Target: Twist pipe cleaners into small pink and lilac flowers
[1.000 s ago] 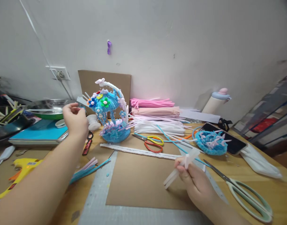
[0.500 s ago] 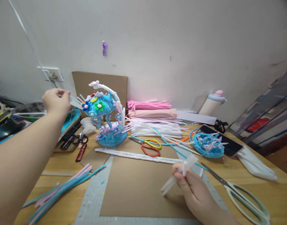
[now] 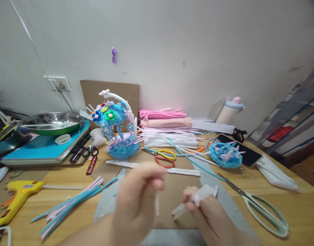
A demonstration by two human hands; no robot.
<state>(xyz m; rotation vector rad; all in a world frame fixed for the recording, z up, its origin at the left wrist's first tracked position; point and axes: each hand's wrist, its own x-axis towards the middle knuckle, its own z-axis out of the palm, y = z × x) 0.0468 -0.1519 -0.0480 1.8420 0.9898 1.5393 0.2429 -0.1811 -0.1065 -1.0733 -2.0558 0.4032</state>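
My right hand (image 3: pixel 210 212) is closed around a few translucent white strips (image 3: pixel 181 210), low over the cardboard sheet (image 3: pixel 169 220). One end of the strips sticks up past the thumb, the other slants down to the left. Smeared by motion, my left hand (image 3: pixel 139 201) is in the middle front with its fingers curled together. A thin pale sliver (image 3: pixel 157 205) shows just below its fingertips; what it is I cannot make out. Behind the left hand lie white fuzzy stems (image 3: pixel 185 172) and scissors with yellow and red handles (image 3: pixel 166 158).
At left are a yellow glue gun (image 3: pixel 21 194), pink and blue stems (image 3: pixel 75 208), and a metal pan (image 3: pixel 53 123). A fuzzy-stem flower ornament (image 3: pixel 116 116) stands behind. Large green-handled scissors (image 3: pixel 267 212), a blue fuzzy piece (image 3: pixel 226 155) and a phone (image 3: pixel 249 153) lie right.
My left hand has come from the far left, near the pan, to the middle front beside my right hand. The right hand keeps hold of the translucent strips and has hardly moved.
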